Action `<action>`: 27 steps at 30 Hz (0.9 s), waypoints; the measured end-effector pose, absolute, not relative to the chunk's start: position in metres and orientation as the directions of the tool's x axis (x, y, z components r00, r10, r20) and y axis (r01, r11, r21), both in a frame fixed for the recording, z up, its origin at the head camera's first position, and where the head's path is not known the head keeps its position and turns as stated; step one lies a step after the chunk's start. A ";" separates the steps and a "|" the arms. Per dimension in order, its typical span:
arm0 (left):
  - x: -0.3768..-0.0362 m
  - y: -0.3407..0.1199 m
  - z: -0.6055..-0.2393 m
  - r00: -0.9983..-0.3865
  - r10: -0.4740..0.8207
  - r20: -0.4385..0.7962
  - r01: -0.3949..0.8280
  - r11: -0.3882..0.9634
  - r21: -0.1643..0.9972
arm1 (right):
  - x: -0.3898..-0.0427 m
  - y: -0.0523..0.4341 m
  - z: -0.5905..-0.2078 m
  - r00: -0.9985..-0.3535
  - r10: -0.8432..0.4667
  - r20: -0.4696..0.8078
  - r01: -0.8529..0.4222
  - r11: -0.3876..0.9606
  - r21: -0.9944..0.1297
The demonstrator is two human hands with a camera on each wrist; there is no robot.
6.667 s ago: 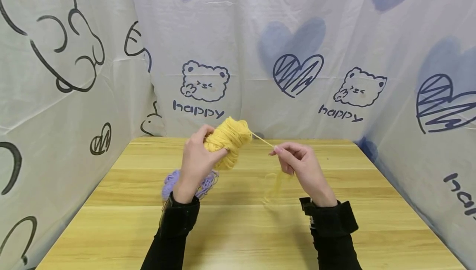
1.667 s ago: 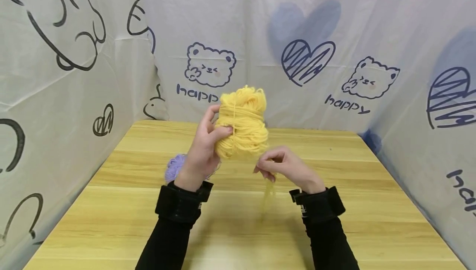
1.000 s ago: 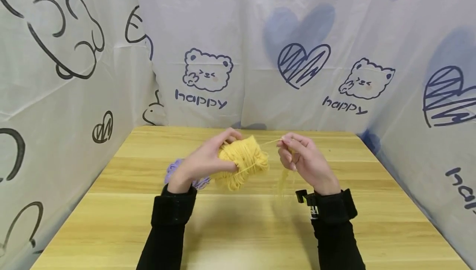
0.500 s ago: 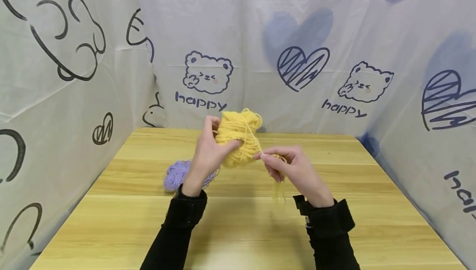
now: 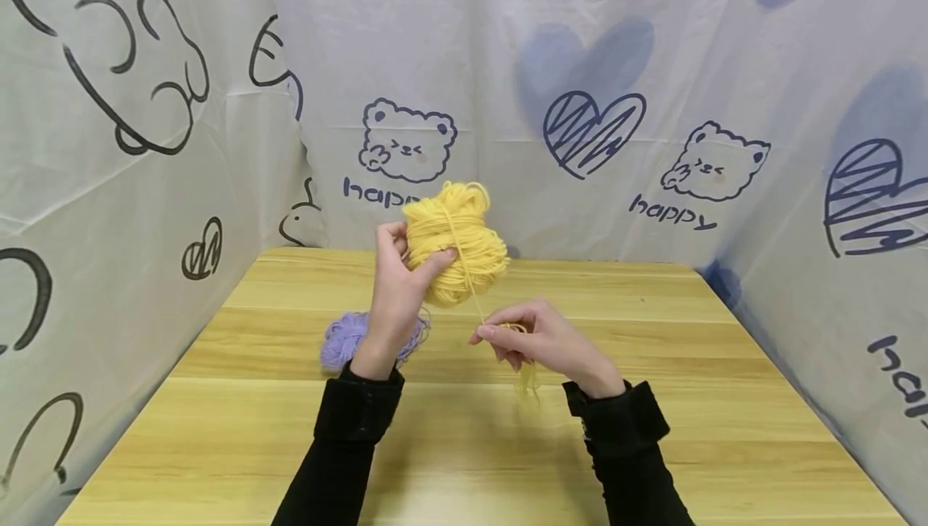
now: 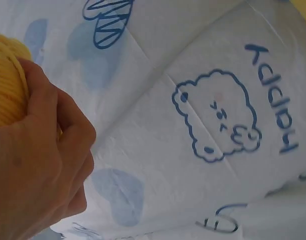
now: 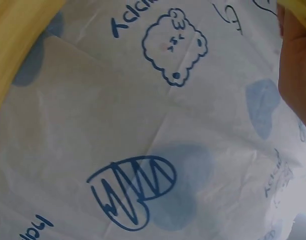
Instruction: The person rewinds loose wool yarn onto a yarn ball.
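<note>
My left hand (image 5: 397, 288) grips a bundle of yellow yarn (image 5: 471, 256) above the table, thumb across its front and fingers behind it. The left wrist view shows the same yarn (image 6: 7, 87) at its left edge, inside the curled hand (image 6: 43, 150). A single strand runs down from the bundle to my right hand (image 5: 547, 341), which pinches it between thumb and fingertips. Loose yellow yarn (image 5: 528, 385) hangs below that hand. Only part of the right hand (image 7: 298, 70) shows in the right wrist view.
A purple yarn bundle (image 5: 344, 341) lies on the wooden table (image 5: 464, 445) behind my left wrist, partly hidden by it. White printed cloth (image 5: 500, 51) encloses the table at the back and both sides.
The yellow bundle has been turned several ways and is now raised and tilted, a strand lying across its front. My right hand has swung from beside the bundle to below it, strand still pinched.
</note>
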State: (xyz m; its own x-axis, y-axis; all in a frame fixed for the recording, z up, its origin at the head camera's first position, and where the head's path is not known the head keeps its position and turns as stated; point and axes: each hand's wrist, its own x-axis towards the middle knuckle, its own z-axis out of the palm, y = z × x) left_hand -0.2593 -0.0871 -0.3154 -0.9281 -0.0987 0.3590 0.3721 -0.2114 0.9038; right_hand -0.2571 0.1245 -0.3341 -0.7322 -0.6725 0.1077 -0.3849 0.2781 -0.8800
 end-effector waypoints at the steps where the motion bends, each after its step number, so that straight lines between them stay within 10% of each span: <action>1: -0.259 -0.088 -0.315 -0.931 -0.077 0.358 0.366 -0.244 0.898 | -0.260 0.124 -0.336 -0.733 -0.673 0.098 -0.376 0.281 -0.883; 13: -0.254 -0.102 -0.310 -0.818 0.445 0.365 0.227 -0.333 0.915 | -0.284 0.157 -0.352 -0.698 -0.700 0.153 -0.284 0.073 -0.956; 20: -0.256 -0.103 -0.314 -0.697 0.637 0.329 0.350 -0.099 0.932 | -0.284 0.169 -0.342 -0.733 -0.636 0.242 -0.122 -0.227 -0.966; 27: -0.259 -0.093 -0.320 -0.798 0.523 0.298 0.483 0.261 0.836 | -0.269 0.165 -0.327 -0.784 -0.549 0.292 -0.146 -0.293 -0.945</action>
State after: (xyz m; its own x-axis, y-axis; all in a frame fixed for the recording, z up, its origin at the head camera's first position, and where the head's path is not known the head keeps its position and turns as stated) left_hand -0.2591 -0.0928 -0.3203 -0.7985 0.5231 0.2979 0.4828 0.2608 0.8360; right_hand -0.2692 0.1653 -0.3270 -0.7837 -0.5485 0.2915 -0.1460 -0.2935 -0.9447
